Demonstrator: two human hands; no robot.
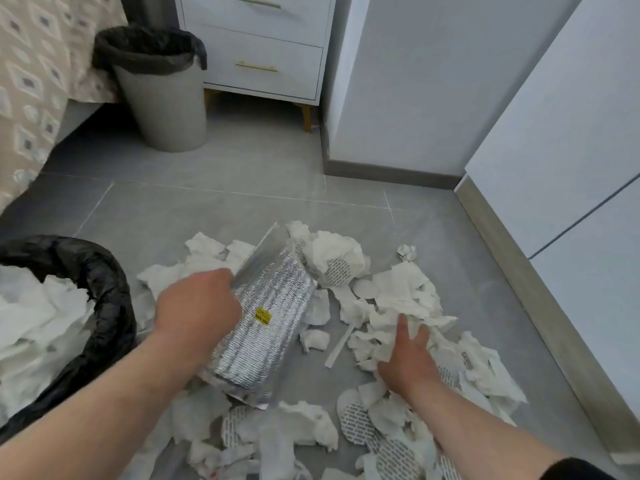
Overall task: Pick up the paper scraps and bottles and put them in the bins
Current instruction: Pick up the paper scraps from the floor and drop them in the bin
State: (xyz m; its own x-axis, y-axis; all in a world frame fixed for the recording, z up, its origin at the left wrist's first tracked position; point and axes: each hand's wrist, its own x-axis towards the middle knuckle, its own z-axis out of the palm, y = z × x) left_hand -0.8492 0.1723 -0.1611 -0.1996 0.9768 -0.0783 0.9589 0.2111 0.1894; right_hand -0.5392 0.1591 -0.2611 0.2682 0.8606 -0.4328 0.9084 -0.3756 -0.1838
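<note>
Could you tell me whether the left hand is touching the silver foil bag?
Touching. The head view shows the left hand closed over the upper left edge of the foil bag, with no gap between them and the bag tilted up off the paper scraps.

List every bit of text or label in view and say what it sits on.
Yellow sticker on the silver foil bag: dark print, too blurred to read.
Round white seals among the paper scraps: rows of grey print, too small to read.
Nothing else carries text.
</note>
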